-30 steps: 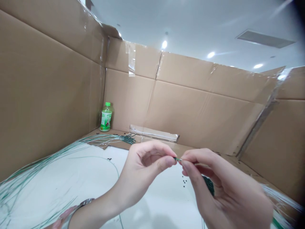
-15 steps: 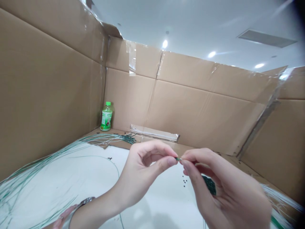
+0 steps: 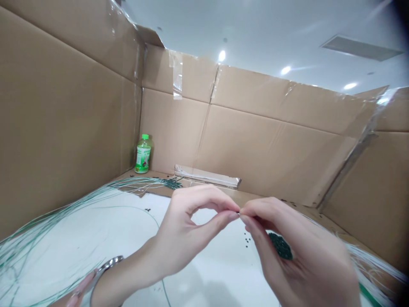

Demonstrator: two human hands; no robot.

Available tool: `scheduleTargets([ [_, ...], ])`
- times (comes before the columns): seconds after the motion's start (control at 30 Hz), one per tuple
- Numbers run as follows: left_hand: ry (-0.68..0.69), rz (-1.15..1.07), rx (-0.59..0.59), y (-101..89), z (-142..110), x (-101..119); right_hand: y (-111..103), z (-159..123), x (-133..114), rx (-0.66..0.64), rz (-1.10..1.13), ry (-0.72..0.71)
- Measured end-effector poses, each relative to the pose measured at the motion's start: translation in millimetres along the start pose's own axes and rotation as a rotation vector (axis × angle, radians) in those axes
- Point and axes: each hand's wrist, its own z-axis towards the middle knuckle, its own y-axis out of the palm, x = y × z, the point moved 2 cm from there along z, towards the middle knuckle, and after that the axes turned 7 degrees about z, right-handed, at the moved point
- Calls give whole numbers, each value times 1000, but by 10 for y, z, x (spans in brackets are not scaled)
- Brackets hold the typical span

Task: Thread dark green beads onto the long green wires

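My left hand is closed in a pinch, thumb and forefinger on a tiny dark piece. Its exact kind is too small to make out. From the other side my right hand pinches the pale, thin end of the same small item, and the fingertips of both hands almost meet. Under the right hand lies a dark green heap of small pieces, partly covered. Several tiny black bits are scattered on the white surface below the fingertips. A metal band circles my left wrist.
Long green and white strands sweep along the left side, their dark ends bunched at the back. White strands lie at the right. A green-capped bottle stands in the back corner. A narrow cardboard strip lies before the tall cardboard walls.
My hands have drawn closer, and the green section visible between the fingertips earlier is now mostly covered. My right hand has shifted slightly left, and the view has tilted a little.
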Motion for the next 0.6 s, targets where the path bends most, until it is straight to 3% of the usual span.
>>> scheduleTargets([
  [0.17, -5, -13, 42, 8, 22, -22, 38, 17, 45, 92, 193, 100],
  [0.33, 187, 192, 53, -32, 45, -23, 86, 70, 132, 142, 414, 249],
  [0.6, 299, 389, 19, -97, 84, -138, 166, 117, 197, 158, 423, 293],
])
